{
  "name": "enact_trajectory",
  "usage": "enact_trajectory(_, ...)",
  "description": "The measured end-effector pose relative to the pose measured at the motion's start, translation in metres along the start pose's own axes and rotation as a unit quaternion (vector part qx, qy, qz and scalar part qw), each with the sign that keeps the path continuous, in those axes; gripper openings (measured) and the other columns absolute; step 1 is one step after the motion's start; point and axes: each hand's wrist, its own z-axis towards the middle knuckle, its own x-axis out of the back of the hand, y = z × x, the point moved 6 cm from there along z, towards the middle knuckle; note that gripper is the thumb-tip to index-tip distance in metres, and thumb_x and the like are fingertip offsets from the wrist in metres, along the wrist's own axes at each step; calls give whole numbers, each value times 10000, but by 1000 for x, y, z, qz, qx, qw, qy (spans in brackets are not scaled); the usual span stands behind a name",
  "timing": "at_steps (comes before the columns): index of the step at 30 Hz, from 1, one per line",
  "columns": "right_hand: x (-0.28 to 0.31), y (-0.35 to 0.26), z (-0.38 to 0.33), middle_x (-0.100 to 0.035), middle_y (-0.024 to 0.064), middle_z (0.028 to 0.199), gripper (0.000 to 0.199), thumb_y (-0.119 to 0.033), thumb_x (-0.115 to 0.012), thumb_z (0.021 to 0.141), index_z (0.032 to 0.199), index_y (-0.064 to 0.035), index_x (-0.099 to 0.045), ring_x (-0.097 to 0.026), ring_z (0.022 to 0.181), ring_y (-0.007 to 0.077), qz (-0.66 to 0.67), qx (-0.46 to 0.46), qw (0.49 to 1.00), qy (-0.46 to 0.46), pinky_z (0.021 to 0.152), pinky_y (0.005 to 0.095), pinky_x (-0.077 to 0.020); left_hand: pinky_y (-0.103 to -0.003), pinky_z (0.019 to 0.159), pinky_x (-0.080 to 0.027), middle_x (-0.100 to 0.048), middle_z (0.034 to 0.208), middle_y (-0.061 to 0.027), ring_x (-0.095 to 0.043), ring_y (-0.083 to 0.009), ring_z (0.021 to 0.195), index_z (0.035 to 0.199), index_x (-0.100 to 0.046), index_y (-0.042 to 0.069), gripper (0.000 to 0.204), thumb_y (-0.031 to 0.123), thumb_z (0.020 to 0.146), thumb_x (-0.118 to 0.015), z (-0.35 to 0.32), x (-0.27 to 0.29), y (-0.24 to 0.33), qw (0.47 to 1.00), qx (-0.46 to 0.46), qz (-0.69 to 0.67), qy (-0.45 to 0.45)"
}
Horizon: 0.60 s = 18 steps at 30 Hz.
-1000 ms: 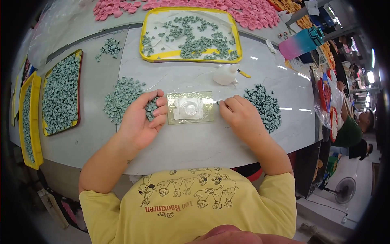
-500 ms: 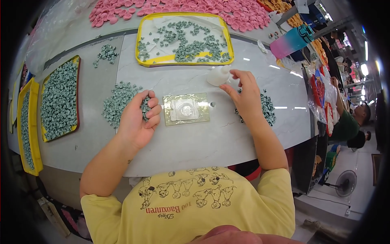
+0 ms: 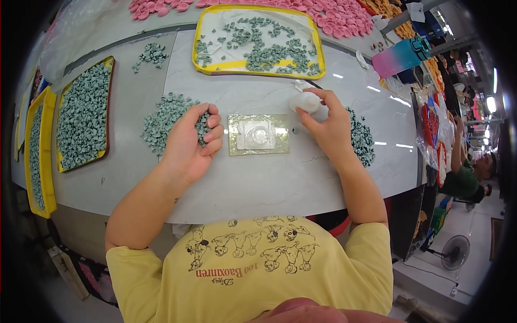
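Note:
My right hand (image 3: 329,123) has its thumb and fingers around a small white squeeze bottle (image 3: 305,103), right of centre over the table. My left hand (image 3: 193,141) is curled with its fingers bent inward, beside a pile of small grey-green pieces (image 3: 166,119). Grey-green bits show between its fingers and palm, but I cannot tell whether they are held or lie behind. Between my hands lies a clear yellowish block (image 3: 235,146) with a pale square and round dish on it. One loose grey-green piece (image 3: 294,130) rests just right of the block.
A yellow-rimmed tray (image 3: 200,68) with scattered grey-green pieces stands at the back. Two fuller yellow trays (image 3: 110,81) (image 3: 49,156) are on the left. Another grey-green pile (image 3: 362,140) lies by my right forearm. Pink pieces (image 3: 344,21) and a pink-teal bottle (image 3: 398,56) lie farther back.
My right thumb and fingers have closed in on the white bottle, which now looks tipped differently. The left hand stays curled by the pile. The whole view has shifted slightly.

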Motion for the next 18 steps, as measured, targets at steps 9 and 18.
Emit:
enact_trajectory(9,-5,16,1,-656,50,890,371,-235,-795,708,964,-43,-608,-584,809,151,70,-117,989,-59,763,278,-447,-201,393,-208,-416,736,4,-334,-70,550,909,-468,64,139,199,939,-477,7,-7,-4,1000,9,21,1)
enact_trajectory(18,8,21,-1,-656,59,867,380,-271,-792,713,956,-45,-605,-588,773,170,53,-103,992,-43,716,295,-441,-197,389,-207,-421,740,7,-331,-65,545,913,-474,64,152,212,946,-488,7,-17,-17,999,20,31,-13)
